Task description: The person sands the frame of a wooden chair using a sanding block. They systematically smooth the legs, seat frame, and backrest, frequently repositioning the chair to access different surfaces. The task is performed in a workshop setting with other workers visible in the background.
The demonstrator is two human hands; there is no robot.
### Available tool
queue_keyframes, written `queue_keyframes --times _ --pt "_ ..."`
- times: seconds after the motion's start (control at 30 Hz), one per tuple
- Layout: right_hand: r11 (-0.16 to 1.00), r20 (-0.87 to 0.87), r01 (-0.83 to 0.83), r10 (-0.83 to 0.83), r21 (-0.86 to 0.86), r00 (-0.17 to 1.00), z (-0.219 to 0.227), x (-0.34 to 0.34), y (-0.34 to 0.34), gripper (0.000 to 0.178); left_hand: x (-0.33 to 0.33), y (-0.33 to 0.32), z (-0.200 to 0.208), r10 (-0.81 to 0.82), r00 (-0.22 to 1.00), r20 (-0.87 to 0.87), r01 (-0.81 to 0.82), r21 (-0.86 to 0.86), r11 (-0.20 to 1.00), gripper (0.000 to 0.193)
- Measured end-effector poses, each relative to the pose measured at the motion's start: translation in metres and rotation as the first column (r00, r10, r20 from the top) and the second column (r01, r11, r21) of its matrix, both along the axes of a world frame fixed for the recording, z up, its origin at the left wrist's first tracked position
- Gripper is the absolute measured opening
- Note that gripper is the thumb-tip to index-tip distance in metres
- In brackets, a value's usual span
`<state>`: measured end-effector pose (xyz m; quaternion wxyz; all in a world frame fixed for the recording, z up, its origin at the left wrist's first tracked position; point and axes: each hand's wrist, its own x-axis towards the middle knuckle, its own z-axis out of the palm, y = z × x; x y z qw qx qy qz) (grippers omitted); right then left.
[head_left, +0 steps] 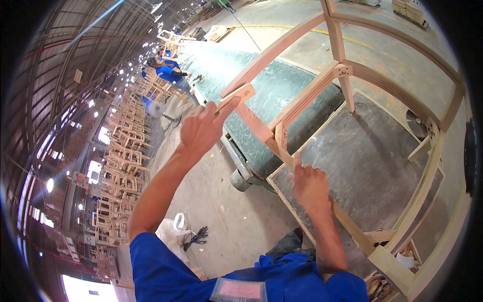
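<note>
A large unfinished wooden chair frame rests on a dark-topped work surface, filling the right side. My left hand is closed round a flat, rounded pale wooden block, thumb side along it. That block lies against the end of the frame's curved upper rail. Lower down and to the right, my right hand grips a straight rail of the same frame, its index finger stretched along the wood and the other fingers curled. The palm side of the right hand is hidden.
A long green-topped conveyor or table runs away beyond the frame. The dark work surface has a wooden edge strip. Stacked chair frames line the left. A person in blue works farther off, near a fan. Dark gloves lie on the floor.
</note>
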<state>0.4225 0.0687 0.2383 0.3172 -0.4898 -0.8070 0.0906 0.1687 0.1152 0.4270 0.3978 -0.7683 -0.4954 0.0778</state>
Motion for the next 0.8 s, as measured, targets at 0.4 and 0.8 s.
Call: queue_keyframes --times 0.4,0.8 --pt "0.999 -0.019 -0.014 0.014 -0.043 1.0 0.003 -0.001 0.0 0.053 0.01 0.005 0.033 -0.022 0.988 -0.155 -0.009 -0.196 0.981 0.057" --pt "0.954 0.032 -0.016 0.027 -0.298 0.999 0.014 -0.005 -0.004 0.059 0.07 0.087 0.073 0.008 0.946 -0.325 -0.118 -0.32 0.94 0.042"
